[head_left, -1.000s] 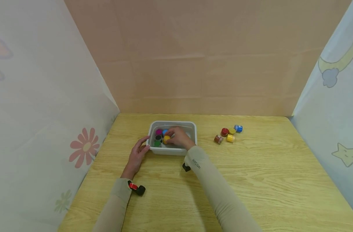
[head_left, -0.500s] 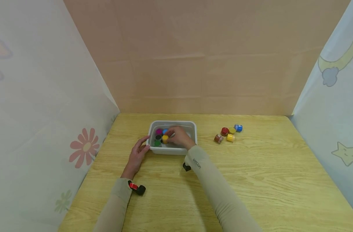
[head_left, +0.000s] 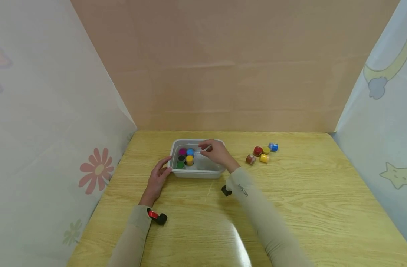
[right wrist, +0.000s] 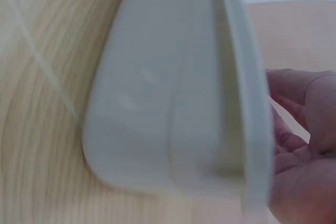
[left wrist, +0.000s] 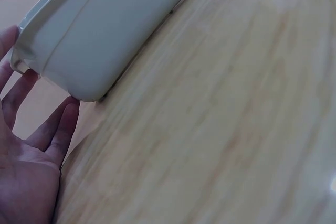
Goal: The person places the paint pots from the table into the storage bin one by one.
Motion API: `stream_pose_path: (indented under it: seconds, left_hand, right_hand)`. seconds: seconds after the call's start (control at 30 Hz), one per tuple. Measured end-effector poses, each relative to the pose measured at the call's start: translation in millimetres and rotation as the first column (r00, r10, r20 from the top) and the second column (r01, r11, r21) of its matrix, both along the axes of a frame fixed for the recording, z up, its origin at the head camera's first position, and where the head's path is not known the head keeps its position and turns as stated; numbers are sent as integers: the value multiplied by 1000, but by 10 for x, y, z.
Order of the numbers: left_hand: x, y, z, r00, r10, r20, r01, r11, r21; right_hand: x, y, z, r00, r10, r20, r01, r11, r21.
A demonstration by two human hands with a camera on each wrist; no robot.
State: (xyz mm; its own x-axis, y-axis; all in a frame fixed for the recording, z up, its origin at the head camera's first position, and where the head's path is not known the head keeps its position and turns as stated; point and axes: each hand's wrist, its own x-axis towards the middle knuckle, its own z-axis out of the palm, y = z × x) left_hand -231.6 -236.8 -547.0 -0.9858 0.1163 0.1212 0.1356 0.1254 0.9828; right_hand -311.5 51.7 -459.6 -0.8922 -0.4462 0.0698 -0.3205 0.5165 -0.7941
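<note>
Translucent grey plastic tub, centre frame, steadied by left hand, fingers straight against its wall; right hand hovers above it, relaxed, holding nothing (yellow-lidded jar inside).

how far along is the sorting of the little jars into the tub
About half done: five jars, the yellow jar among them, sit in the tub. The right hand is empty above it, and the left hand touches its corner. Five loose jars wait on the table.
</note>
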Motion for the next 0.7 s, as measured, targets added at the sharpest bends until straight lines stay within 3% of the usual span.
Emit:
stream_pose_path:
  seconds: [0.27,0.7]
  left_hand:
    - [3,-44,-23,1000,13,19,-13,1000,-14]
    - [-6,-26,-43,1000,5,-1,-5,1000,-14]
  right_hand:
    - [139,470,98,995,-90,-51,87,994,-58]
    - [359,1414,-160,956,-288,-51,288,958,-1]
